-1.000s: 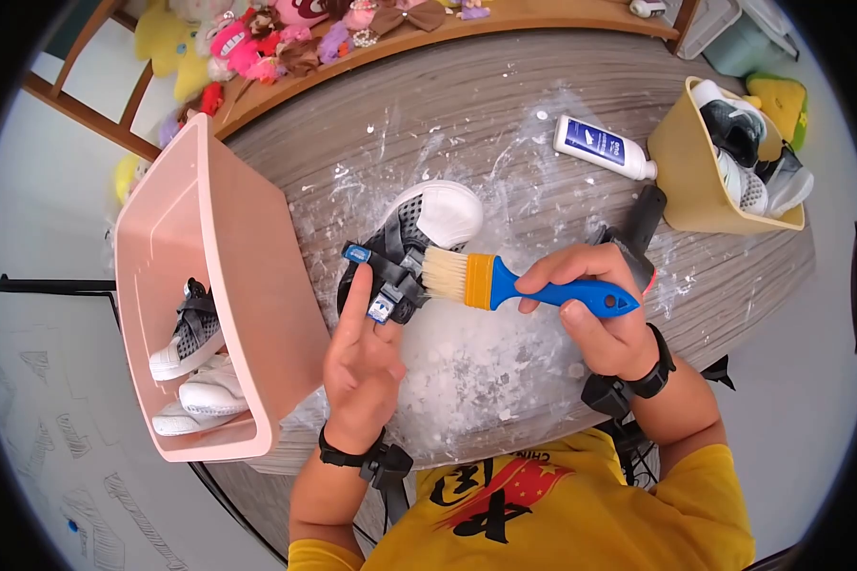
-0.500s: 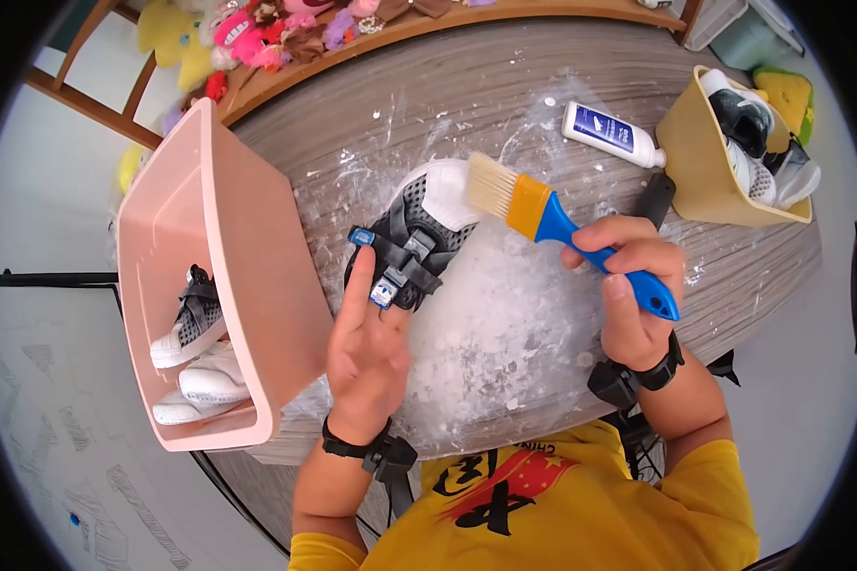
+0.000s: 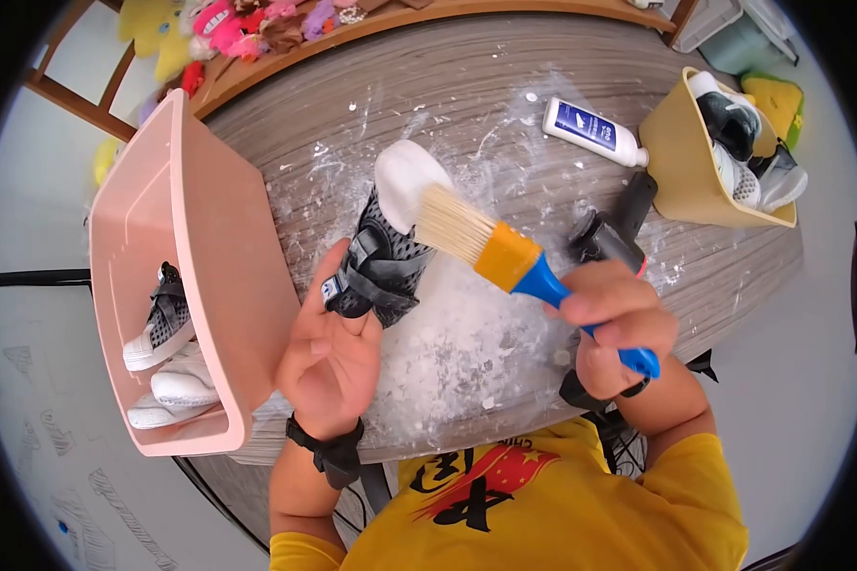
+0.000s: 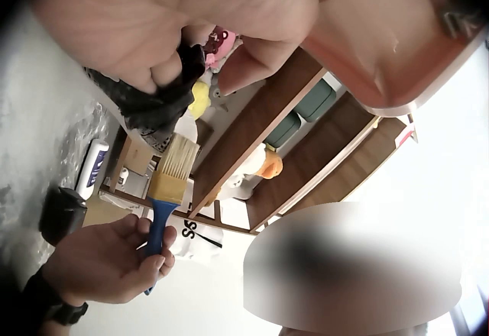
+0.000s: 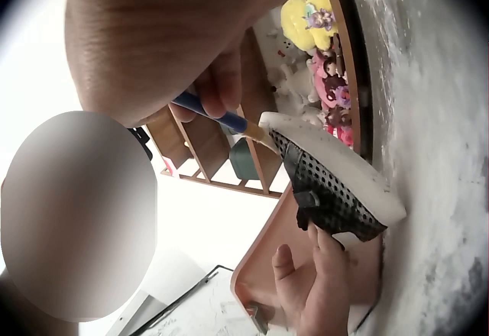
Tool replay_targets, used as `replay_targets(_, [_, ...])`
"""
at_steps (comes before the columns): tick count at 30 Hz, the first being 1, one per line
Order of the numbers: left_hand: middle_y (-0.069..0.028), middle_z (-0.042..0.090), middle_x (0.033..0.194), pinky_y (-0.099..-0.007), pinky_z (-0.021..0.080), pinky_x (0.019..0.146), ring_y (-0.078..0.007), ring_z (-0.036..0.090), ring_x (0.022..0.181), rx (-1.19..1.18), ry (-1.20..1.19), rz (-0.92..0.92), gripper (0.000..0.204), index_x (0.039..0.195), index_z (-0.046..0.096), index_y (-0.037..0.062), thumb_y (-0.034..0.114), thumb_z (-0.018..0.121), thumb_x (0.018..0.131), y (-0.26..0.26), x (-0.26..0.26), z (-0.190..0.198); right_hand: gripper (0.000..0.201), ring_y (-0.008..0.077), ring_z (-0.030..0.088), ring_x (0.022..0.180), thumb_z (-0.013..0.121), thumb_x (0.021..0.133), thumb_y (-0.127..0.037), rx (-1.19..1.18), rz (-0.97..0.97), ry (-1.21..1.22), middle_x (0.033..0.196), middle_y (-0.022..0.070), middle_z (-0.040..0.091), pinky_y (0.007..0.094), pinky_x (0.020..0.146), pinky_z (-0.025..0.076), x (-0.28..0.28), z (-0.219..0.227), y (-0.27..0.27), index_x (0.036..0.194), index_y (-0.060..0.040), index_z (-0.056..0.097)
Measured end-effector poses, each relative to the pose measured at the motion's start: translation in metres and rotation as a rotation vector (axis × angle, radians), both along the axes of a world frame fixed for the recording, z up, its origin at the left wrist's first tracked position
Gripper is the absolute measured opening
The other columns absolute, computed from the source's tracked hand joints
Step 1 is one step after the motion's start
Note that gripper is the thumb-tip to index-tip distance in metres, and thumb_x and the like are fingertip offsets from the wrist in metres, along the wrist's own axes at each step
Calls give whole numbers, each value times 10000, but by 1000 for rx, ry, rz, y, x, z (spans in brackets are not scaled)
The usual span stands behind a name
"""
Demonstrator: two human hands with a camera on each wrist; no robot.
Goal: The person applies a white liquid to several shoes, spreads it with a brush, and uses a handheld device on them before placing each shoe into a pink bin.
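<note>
The left hand (image 3: 328, 366) holds up a dark mesh shoe (image 3: 390, 257) with crossed straps and a white toe, its fingers in the shoe's opening. In the right wrist view the shoe (image 5: 317, 183) is tilted, its pale sole turned outward, and the left hand's thumb stands apart from it. The right hand (image 3: 619, 328) grips the blue handle of a brush (image 3: 509, 257). The pale bristles lie against or just before the white toe; contact cannot be told. In the left wrist view, the brush (image 4: 168, 179) points up beside the dark shoe (image 4: 141, 111).
A pink bin (image 3: 233, 247) with several shoes stands at the left, a yellow bin (image 3: 681, 167) with more shoes at the back right. A white bottle (image 3: 595, 131) and a dark handheld device (image 3: 628, 214) lie near it. Powdery white marks cover the table (image 3: 448, 371).
The left hand has raised and turned the shoe, its fingers now further into the opening. The brush swung away to the right of the toe, then came back to it.
</note>
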State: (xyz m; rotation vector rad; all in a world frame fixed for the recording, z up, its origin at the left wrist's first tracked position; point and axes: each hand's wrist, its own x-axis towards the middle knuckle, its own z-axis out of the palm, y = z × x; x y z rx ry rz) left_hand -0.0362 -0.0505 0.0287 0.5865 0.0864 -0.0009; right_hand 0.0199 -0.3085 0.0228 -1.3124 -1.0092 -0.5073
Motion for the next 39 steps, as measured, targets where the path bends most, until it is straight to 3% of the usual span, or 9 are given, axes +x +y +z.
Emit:
replay_targets(4, [-261, 417, 1458, -430, 265, 1191, -323, 410, 1383, -122, 53, -25, 809, 1484, 173, -124, 30, 505, 763, 1, 0, -6, 154, 325, 649, 810, 591, 887, -13, 81, 14, -45, 1085, 211, 661, 415, 714, 555, -1, -6, 4, 1019, -52, 522])
replay_targets(7, [-203, 496, 1409, -404, 354, 1143, -288, 477, 1325, -168, 51, -67, 607, 1406, 338, -94, -32, 464, 816, 12, 0, -23, 177, 323, 656, 827, 608, 871, -2, -188, 14, 25, 1095, 216, 664, 413, 721, 554, 5, 6, -3, 1024, -44, 529])
replay_targets(8, [-179, 525, 1390, -392, 387, 1124, -273, 500, 1303, -174, 45, -81, 536, 1369, 408, -82, -51, 449, 835, 14, 0, -25, 175, 317, 662, 840, 616, 858, 10, -142, 23, 63, 1090, 221, 667, 397, 731, 551, 5, 3, 1, 1016, -20, 546])
replay_targets(11, [-166, 571, 1331, -379, 431, 1081, -258, 541, 1257, -95, 118, -7, 511, 1352, 435, -68, -86, 445, 842, 11, 2, -19, 151, 309, 660, 838, 615, 858, 15, -221, 43, 170, 1069, 226, 667, 380, 738, 547, 6, 5, 3, 998, 2, 560])
replay_targets(14, [-171, 536, 1357, -384, 420, 1078, -256, 540, 1247, -33, 152, -5, 648, 1450, 296, -64, -102, 450, 822, 8, 2, -13, 146, 303, 654, 825, 619, 852, 22, -301, 115, 225, 1057, 241, 663, 367, 732, 542, 8, 4, 6, 988, 18, 568])
replay_targets(20, [-120, 512, 1378, -325, 443, 1000, -173, 554, 1201, 166, 150, 2, 724, 1521, 214, 39, -152, 474, 873, 2, -5, -9, 223, 355, 671, 953, 617, 889, -41, -39, 131, 163, 1100, 266, 645, 419, 818, 553, 5, -2, 1, 1095, 3, 544])
replay_targets(24, [-78, 516, 1368, -252, 465, 891, -114, 558, 1137, 277, 100, 11, 708, 1529, 214, 62, -129, 501, 911, -2, -6, -13, 240, 392, 659, 1039, 625, 908, -73, -14, 164, 225, 1149, 278, 629, 442, 876, 545, -1, -1, 10, 1119, -1, 536])
replay_targets(34, [-99, 472, 1420, -348, 379, 1100, -178, 490, 1277, 193, 140, 44, 655, 1516, 232, 46, -98, 485, 930, 0, -2, -12, 218, 324, 673, 943, 655, 877, -33, -349, 234, 179, 1178, 246, 643, 374, 816, 549, 6, 4, 11, 1078, 16, 587])
replay_targets(39, [-122, 464, 1430, -386, 349, 1139, -209, 464, 1317, 138, 184, 64, 613, 1497, 265, 22, -80, 480, 932, 4, 1, -12, 173, 287, 674, 892, 679, 852, -25, -359, 229, 255, 1136, 199, 672, 349, 768, 547, 2, 4, 14, 1010, 4, 617])
